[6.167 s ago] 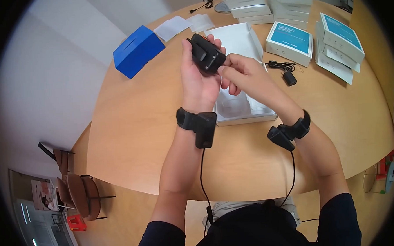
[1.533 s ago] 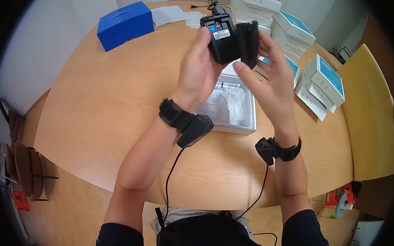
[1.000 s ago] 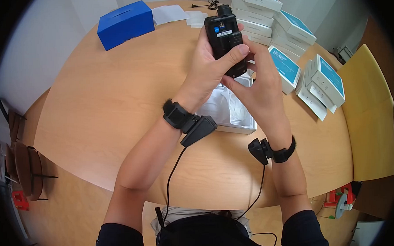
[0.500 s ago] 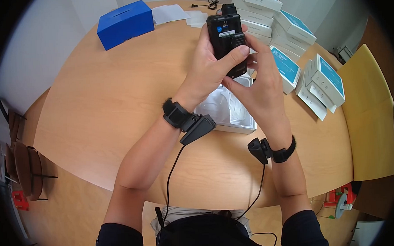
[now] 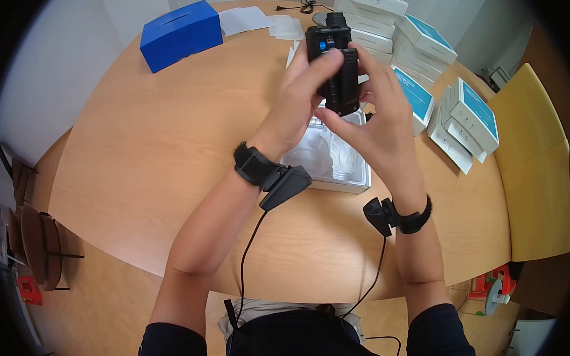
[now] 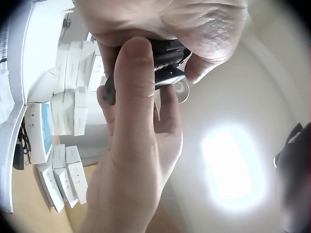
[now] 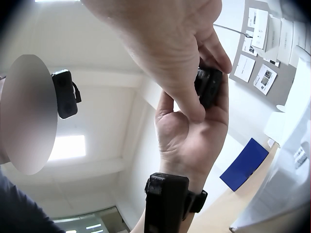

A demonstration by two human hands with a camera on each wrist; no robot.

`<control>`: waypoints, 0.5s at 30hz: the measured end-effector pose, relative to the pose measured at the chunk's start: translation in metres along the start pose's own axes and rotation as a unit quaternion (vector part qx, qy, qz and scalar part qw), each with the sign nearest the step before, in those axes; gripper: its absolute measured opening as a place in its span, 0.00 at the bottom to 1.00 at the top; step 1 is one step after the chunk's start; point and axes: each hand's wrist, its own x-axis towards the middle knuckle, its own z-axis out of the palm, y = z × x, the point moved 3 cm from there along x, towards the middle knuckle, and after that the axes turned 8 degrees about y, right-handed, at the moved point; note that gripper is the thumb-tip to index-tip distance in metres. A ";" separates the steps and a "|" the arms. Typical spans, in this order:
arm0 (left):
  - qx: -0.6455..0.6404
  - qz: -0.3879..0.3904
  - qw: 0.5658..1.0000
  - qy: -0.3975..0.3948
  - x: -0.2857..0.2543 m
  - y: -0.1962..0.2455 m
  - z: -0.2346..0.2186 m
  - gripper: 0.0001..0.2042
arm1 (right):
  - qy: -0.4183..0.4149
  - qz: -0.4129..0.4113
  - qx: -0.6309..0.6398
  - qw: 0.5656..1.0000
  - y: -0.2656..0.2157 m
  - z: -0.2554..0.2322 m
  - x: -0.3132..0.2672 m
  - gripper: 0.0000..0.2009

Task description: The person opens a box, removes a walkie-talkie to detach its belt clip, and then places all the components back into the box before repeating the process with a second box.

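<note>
Black device [image 5: 335, 67] raised above the open white box [image 5: 326, 170] on the round table [image 5: 169, 151], grasped from the left by left hand [image 5: 300, 98], pinched from the right by right hand [image 5: 374, 113].

Both forearms raised; left hand [image 5: 297, 98] and right hand [image 5: 374, 113] meet, fingers curled, apparently gripping, thumbs pressed forward.

Counted: one black device [image 5: 335, 64], two hands, one blue box [image 5: 180, 35], one open white box [image 5: 327, 157], two wrist cameras.
</note>
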 end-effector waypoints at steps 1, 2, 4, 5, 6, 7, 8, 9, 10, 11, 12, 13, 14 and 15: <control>-0.031 -0.023 0.999 -0.003 0.001 -0.002 -0.002 0.23 | -0.003 0.014 0.019 1.000 0.001 -0.001 0.000 0.46; -0.062 -0.046 0.997 -0.005 0.002 -0.003 -0.002 0.26 | -0.008 0.026 0.031 0.999 0.002 -0.002 0.001 0.45; -0.047 -0.054 0.997 0.017 0.002 -0.005 -0.003 0.28 | -0.017 0.051 0.058 0.997 0.004 -0.006 0.001 0.43; -0.056 -0.058 0.997 0.022 0.004 -0.007 -0.006 0.27 | -0.018 0.077 0.088 0.993 0.005 -0.007 0.001 0.42; -0.065 -0.061 0.996 0.027 0.005 -0.009 -0.007 0.27 | -0.018 0.103 0.118 0.988 0.006 -0.008 0.001 0.41; -0.075 -0.057 0.995 0.038 0.005 -0.007 -0.007 0.27 | -0.018 0.128 0.147 0.981 0.007 -0.009 0.002 0.40; -0.086 -0.054 0.994 0.049 0.006 -0.005 -0.007 0.27 | -0.019 0.164 0.197 0.966 0.008 -0.011 0.003 0.37; -0.097 -0.050 0.992 0.060 0.006 -0.003 -0.006 0.27 | -0.020 0.199 0.245 0.949 0.009 -0.013 0.005 0.34; -0.115 -0.049 0.991 0.052 0.006 -0.002 -0.007 0.27 | -0.021 0.234 0.293 0.927 0.011 -0.015 0.007 0.32; -0.133 -0.048 0.989 0.045 0.005 0.000 -0.008 0.27 | -0.028 0.258 0.332 0.907 0.012 -0.018 0.009 0.29; -0.151 -0.048 0.987 0.038 0.005 0.001 -0.008 0.27 | -0.036 0.281 0.371 0.884 0.013 -0.022 0.012 0.27; -0.167 -0.047 0.984 0.038 0.006 0.000 -0.009 0.27 | -0.043 0.303 0.409 0.860 0.015 -0.024 0.013 0.26; -0.166 -0.044 0.984 0.038 0.006 0.000 -0.009 0.28 | -0.042 0.319 0.436 0.841 0.018 -0.025 0.013 0.25; -0.166 -0.041 0.984 0.038 0.006 0.001 -0.009 0.28 | -0.040 0.334 0.461 0.821 0.021 -0.026 0.013 0.25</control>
